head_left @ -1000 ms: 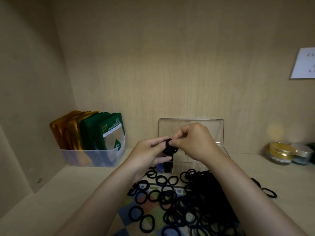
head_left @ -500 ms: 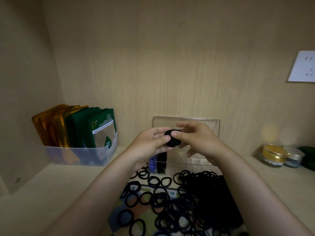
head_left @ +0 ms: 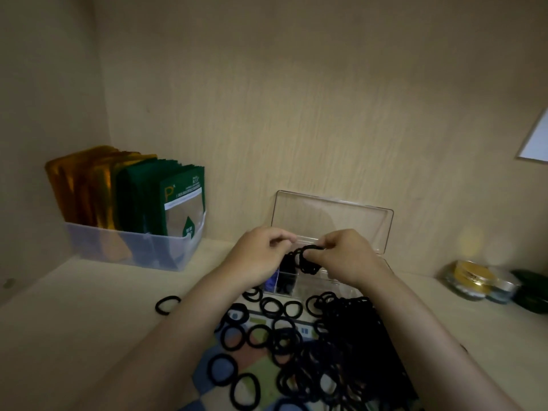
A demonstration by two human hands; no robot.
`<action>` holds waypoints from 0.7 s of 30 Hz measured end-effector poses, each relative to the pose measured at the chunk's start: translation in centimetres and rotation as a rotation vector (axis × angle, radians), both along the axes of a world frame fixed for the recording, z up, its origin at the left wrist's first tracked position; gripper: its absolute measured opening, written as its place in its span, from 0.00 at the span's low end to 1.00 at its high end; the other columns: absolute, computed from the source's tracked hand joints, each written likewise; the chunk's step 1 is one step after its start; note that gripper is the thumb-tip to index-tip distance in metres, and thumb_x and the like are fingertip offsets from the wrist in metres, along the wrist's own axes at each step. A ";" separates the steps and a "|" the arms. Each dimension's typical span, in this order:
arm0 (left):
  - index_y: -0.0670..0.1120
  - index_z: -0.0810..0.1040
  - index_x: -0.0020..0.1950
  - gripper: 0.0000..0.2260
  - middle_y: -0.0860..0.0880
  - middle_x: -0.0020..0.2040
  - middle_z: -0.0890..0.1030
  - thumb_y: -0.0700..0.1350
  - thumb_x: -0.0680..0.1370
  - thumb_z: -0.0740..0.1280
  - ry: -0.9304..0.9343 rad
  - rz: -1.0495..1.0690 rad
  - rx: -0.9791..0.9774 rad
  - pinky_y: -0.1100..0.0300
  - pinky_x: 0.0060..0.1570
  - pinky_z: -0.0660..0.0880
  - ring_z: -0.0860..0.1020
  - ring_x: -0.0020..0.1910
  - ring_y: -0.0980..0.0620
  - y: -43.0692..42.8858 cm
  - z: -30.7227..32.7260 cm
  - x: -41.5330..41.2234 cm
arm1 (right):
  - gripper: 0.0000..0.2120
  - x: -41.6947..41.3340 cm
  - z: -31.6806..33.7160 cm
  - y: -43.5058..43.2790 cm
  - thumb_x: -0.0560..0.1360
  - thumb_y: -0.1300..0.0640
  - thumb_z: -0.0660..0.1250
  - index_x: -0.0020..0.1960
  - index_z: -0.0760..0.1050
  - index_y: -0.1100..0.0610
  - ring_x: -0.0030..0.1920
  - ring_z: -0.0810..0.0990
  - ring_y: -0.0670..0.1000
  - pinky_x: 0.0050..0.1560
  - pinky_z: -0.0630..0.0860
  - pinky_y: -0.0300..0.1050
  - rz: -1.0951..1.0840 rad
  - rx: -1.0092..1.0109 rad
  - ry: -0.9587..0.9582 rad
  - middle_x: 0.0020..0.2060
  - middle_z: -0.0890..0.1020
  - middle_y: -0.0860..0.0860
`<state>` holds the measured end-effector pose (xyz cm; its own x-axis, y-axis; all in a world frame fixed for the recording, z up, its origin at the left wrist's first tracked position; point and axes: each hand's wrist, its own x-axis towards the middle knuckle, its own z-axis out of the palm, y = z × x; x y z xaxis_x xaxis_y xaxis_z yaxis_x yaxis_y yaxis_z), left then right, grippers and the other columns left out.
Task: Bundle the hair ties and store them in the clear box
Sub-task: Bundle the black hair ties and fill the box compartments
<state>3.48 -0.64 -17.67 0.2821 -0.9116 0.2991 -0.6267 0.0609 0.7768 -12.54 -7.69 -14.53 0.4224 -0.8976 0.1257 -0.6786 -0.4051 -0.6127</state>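
We log a pale shelf carrying plastic bin, clear box, patterned mat, one stray hair tie, probably small jars.

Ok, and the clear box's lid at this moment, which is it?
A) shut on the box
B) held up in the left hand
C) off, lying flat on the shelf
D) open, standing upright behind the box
D: the lid stands upright at the back of the box, whose compartments lie uncovered.
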 end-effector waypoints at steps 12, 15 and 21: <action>0.58 0.81 0.57 0.08 0.60 0.58 0.76 0.49 0.79 0.66 -0.183 -0.123 -0.020 0.63 0.60 0.63 0.66 0.64 0.58 0.1 -2.1 0.3 | 0.11 1.7 -0.7 0.7 0.74 0.48 0.64 0.40 0.83 0.50 0.38 0.81 0.49 0.32 0.69 0.40 0.010 -0.110 0.436 0.33 0.81 0.47; 0.60 0.80 0.60 0.10 0.61 0.56 0.76 0.53 0.79 0.66 -0.236 -0.129 -0.028 0.60 0.65 0.65 0.66 0.63 0.58 -0.2 -2.6 0.6 | 0.14 0.8 -0.2 0.4 0.77 0.48 0.62 0.38 0.81 0.50 0.40 0.80 0.51 0.39 0.74 0.45 0.130 -0.039 0.413 0.33 0.80 0.48; 0.61 0.79 0.63 0.12 0.62 0.58 0.75 0.54 0.80 0.64 -0.271 -0.139 -0.019 0.57 0.69 0.63 0.64 0.64 0.59 -0.3 -2.8 0.6 | 0.14 -0.8 0.2 0.5 0.75 0.57 0.61 0.49 0.85 0.48 0.54 0.80 0.48 0.57 0.77 0.48 0.139 -0.189 0.257 0.51 0.84 0.45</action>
<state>4.06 -0.97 -20.45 0.0629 -0.9293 0.3640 -0.7955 0.1736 0.5806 -13.38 -7.16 -14.29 0.5787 -0.8001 0.1579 -0.7312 -0.5948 -0.3341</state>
